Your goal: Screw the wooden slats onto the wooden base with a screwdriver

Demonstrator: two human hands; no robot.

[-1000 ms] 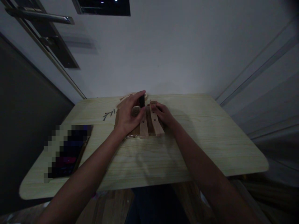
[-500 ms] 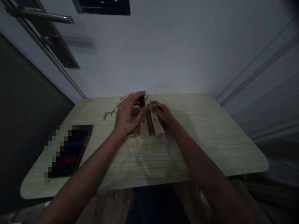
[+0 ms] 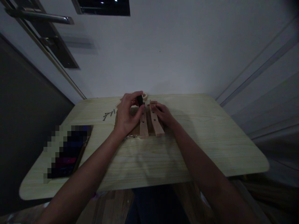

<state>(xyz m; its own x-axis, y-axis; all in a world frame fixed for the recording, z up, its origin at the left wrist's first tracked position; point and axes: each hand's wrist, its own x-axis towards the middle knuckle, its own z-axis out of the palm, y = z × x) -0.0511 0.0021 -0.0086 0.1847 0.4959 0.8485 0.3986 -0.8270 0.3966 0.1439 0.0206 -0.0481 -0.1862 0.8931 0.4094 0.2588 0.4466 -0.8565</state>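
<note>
My left hand (image 3: 126,116) is closed, pinching a short black piece (image 3: 140,100) that looks like a handle; its kind cannot be made out. It leans over the far end of a wooden strip (image 3: 144,127) with holes in it. Beside that lies a second holed wooden strip (image 3: 158,126), gripped near its far end by the fingers of my right hand (image 3: 165,115). A small wooden crosspiece (image 3: 153,101) shows at that end. Both strips rest over a brown, shiny-edged sheet (image 3: 133,131), partly covered by my left hand.
Several screws (image 3: 108,114) lie on the pale wooden table (image 3: 210,140), left of my hands. Other light wood parts (image 3: 145,95) sit behind my left hand. A dark tablet-like device (image 3: 70,152), partly pixelated, lies at the left. A white door (image 3: 177,56) rises behind the table.
My left hand has shifted slightly left, and the black piece now tilts more to the left, uncovering more of the left strip's far end. My right hand stays in place.
</note>
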